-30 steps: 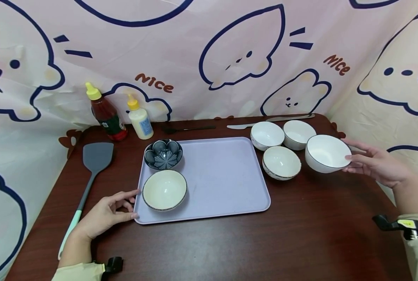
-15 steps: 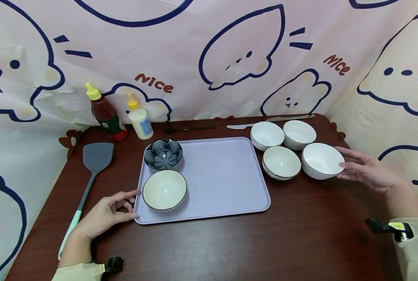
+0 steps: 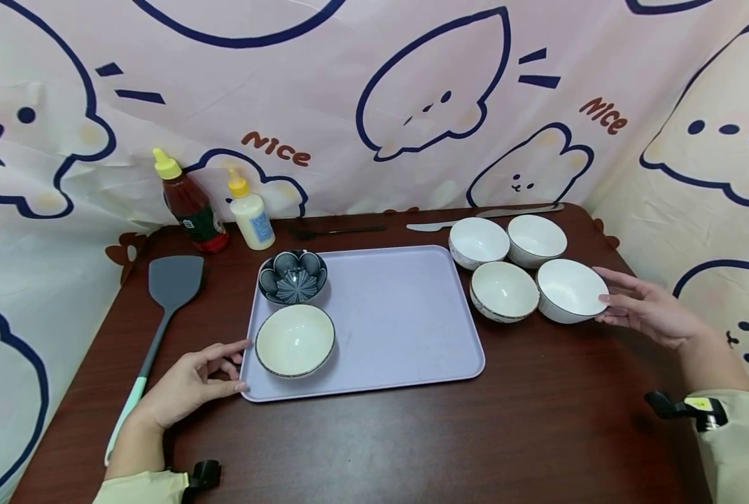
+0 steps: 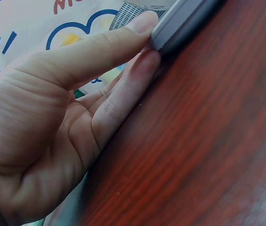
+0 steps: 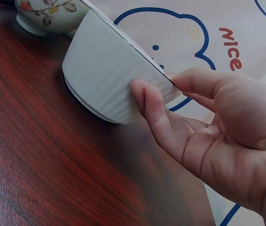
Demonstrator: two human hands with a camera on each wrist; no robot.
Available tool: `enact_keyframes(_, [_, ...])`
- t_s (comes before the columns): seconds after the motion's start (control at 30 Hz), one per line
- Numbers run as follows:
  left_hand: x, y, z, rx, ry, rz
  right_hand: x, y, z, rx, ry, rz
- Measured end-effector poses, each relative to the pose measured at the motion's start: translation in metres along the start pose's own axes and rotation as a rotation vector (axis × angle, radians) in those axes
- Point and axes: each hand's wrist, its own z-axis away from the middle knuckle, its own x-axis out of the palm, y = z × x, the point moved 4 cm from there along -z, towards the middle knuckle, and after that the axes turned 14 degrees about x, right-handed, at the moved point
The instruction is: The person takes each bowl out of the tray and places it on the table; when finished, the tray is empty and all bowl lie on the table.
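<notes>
At the right of the table, my right hand [image 3: 648,311] grips a white ribbed bowl [image 3: 572,290], thumb at its dark rim and fingers against its side. The right wrist view shows the bowl's ribbed wall [image 5: 104,66] standing low over the wood. It sits beside a floral-sided bowl [image 3: 504,292]. My left hand [image 3: 192,381] pinches the left edge of the lilac tray [image 3: 406,318]; in the left wrist view its thumb and a finger meet at the tray rim [image 4: 177,26]. On the tray's left side are a cream bowl [image 3: 295,341] and a dark petal-patterned bowl [image 3: 293,278].
Two more white bowls [image 3: 478,243] stand behind, near a knife [image 3: 431,227]. A dark fork-like utensil [image 3: 343,230] lies behind the tray. A red sauce bottle [image 3: 194,210], a cream-coloured bottle [image 3: 252,217] and a grey turner [image 3: 174,280] are at the left.
My right hand has brought the white ribbed bowl left and down, beside the floral-sided bowl. My left hand and the tray have stayed in place.
</notes>
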Motion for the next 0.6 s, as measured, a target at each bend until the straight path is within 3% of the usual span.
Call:
enact_keyframes(0.1, [0.000,0.000,0.000,0.001,0.000,0.003,0.001,0.001,-0.001,-0.009,-0.029,-0.034])
enact_keyframes(0.27, [0.000,-0.001,0.000,0.006,-0.001,-0.001,0.002,0.003,0.000,0.016,0.006,-0.010])
enact_keyframes(0.43, [-0.001,-0.002,0.000,-0.010,-0.005,-0.009,0.002,0.001,0.004,0.042,0.139,0.089])
enact_keyframes(0.6, [-0.002,-0.002,0.000,-0.024,-0.008,-0.012,0.003,-0.007,0.011,-0.004,0.272,0.059])
